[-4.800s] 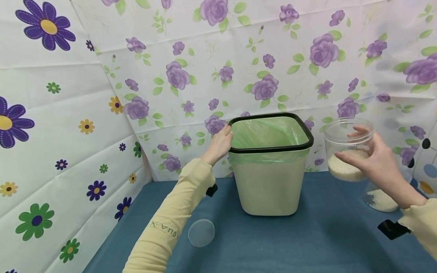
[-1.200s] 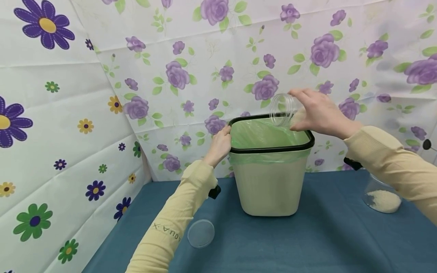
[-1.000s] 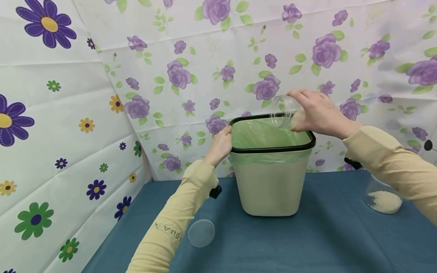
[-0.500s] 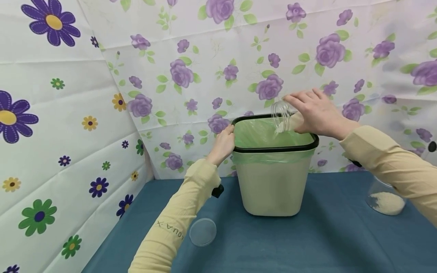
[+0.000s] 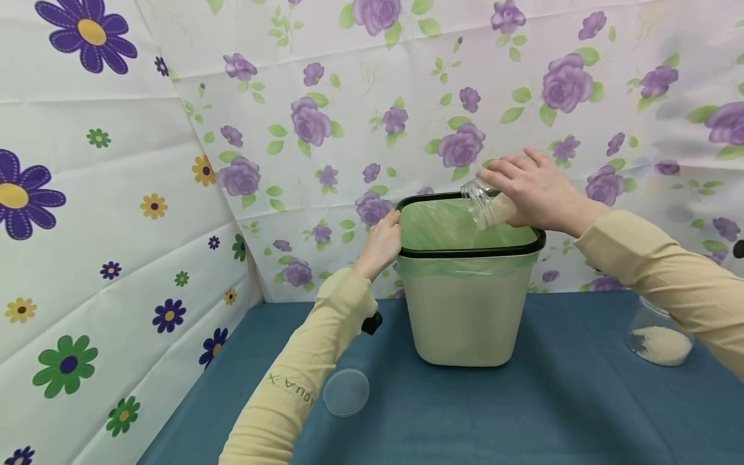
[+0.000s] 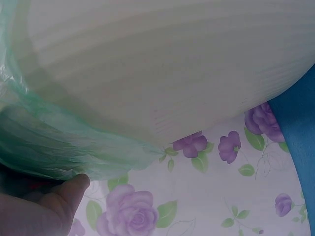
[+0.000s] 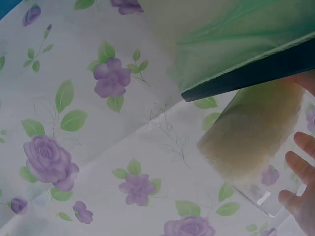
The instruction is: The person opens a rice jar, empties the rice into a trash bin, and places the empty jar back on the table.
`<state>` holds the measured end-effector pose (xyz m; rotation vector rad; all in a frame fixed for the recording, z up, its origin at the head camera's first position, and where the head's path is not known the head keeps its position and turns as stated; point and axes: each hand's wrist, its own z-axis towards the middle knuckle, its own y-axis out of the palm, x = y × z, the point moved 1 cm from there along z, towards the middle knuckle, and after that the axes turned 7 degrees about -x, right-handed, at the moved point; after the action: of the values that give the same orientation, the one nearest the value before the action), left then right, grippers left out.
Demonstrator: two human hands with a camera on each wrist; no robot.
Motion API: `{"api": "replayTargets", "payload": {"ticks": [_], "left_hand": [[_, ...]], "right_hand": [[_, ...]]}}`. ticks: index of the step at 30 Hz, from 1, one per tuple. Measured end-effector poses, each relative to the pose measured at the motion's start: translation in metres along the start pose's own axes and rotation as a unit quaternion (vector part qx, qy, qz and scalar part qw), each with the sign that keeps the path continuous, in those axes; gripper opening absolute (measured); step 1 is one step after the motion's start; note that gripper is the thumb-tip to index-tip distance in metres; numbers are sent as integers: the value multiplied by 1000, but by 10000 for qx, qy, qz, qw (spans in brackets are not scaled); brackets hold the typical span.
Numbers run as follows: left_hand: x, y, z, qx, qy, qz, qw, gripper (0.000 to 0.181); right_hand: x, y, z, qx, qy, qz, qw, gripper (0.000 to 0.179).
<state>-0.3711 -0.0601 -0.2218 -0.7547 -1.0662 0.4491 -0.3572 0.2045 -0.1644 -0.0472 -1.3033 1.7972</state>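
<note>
A pale bin [image 5: 465, 316] with a green plastic liner [image 5: 436, 226] folded over its edge and a black rim [image 5: 473, 252] stands on the table. My left hand [image 5: 380, 244] grips the rim at its left side; in the left wrist view the thumb [image 6: 74, 189] lies against the liner. Above the bin's right half, my right hand [image 5: 540, 190] holds a clear jar [image 5: 478, 201], tipped with its mouth down to the left over the opening. White rice-like grains [image 5: 501, 209] lie along the jar's lower side; the right wrist view shows them as a packed mass [image 7: 251, 132].
A round clear lid [image 5: 346, 392] lies on the blue tablecloth [image 5: 442, 420], left of the bin. To the right, under my right forearm, a clear container [image 5: 661, 342] holds more white grains. Flowered sheets [image 5: 349, 129] hang close behind the bin and along the left.
My right hand has carried the jar from right of the bin to above it and tipped it mouth-down; grains showed at its mouth half a second ago. The left hand keeps its grip.
</note>
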Motion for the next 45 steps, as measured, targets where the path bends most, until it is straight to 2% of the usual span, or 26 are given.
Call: {"api": "replayTargets", "payload": {"ticks": [11,15,21,27,29,32,35,39,41,42,45], "left_hand": [[2,-1,-1,-3,-18,44,10000,44],[2,0,-1,24,13,76,10000,44],[0,0,0,15,2,66,10000,44],[0,1,0,21,29,50,10000,44],[1,0,1,37,41,49,10000,44],[1,0,1,51,52,26,10000,43],[1,0,2,66,71,43,9999,43],[1,0,1,97,69,75,9999,43],[0,0,1,101,52,56,9999,43],[0,0,1,96,46,35,9999,43],[0,1,1,95,14,-16,10000,43]], "right_hand": [[-1,0,2,-229,-235,-340,9989,87],[-1,-3,6,-157,-461,-588,9971,88],[-6,-6,12,-412,-712,-1010,9915,93],[-12,-8,19,-744,-937,-1389,9830,71],[-15,-9,22,-911,-1041,-1723,9753,69],[-19,-10,25,-1171,-1302,-2305,9572,73],[-25,-9,28,-1395,-1661,-2988,9293,77],[-34,-9,31,-1618,-2073,-3835,8853,78],[-37,-9,32,-1669,-2191,-4101,8695,78],[-39,-9,33,-1709,-2215,-4169,8648,79],[-40,-9,33,-1775,-2216,-4122,8657,80]]}}
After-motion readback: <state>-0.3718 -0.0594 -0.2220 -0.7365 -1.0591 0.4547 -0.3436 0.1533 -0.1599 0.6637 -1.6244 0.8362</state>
